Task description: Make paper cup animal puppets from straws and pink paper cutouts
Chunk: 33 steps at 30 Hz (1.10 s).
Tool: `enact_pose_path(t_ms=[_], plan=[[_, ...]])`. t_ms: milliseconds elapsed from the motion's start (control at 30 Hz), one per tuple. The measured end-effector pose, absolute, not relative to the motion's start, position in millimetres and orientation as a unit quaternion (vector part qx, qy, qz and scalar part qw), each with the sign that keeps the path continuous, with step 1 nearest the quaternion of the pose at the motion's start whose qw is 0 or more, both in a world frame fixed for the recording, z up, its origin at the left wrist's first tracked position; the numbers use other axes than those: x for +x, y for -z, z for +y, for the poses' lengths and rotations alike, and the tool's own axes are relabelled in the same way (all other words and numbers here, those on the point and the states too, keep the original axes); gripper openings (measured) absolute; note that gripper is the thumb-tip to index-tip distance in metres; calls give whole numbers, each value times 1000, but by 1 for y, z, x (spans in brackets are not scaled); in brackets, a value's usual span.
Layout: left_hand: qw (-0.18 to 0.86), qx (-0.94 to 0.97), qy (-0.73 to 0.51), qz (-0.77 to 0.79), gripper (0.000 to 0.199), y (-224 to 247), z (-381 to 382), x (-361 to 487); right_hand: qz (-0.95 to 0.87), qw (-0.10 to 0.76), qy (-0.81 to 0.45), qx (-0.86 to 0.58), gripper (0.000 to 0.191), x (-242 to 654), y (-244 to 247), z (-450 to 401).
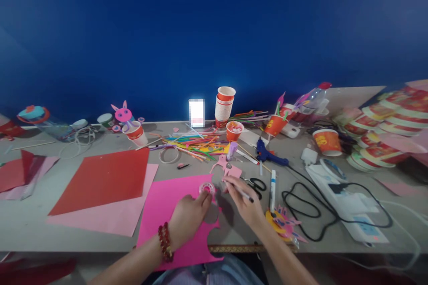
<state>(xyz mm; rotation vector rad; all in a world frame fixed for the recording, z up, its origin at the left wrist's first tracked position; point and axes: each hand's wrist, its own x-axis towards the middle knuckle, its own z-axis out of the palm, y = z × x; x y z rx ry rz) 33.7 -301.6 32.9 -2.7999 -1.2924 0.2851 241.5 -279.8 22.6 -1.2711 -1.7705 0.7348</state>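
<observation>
I count on the worktop (30, 225) one bright pink sheet (160, 207), notched along its right edge, and over it one roll of tape (206, 186), touched by the left hand (185, 219); I cannot tell whether that grip pinches the roll or only presses it. The right hand (248, 208) has its grip pinching one pen (247, 196), to the right of the sheet. Nearby I record one pair of scissors (257, 185), one marker (273, 189), one glue gun (270, 156) and, leftward, one red sheet (103, 178) overlapping one pale pink sheet (117, 223).
</observation>
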Motion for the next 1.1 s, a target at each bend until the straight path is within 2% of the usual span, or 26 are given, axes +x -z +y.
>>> enact_pose_path(t_ms=[133, 300, 400, 733, 933, 1100], plan=[[-58, -893, -4, -447, 36, -31, -290, 32, -772, 354, -275, -450, 32, 230, -8, -309], [-264, -807, 230, -475, 20, -30, -277, 15, -783, 341, -249, -457, 31, 223, 3, -318], [-316, -735, 314, -511, 19, -33, -262, -3, -783, 341, -243, -460, 29, 223, 4, -315], [-212, -797, 248, -509, 15, -22, -223, -11, -794, 343, -220, -451, 28, 225, 0, -318], [-130, -822, 213, -512, 31, -11, -207, -9, -782, 368, -211, -457, 28, 224, -6, -318], [-104, -858, 182, -469, 33, -12, -229, -15, -768, 388, -211, -464, 30, 228, 5, -317]])
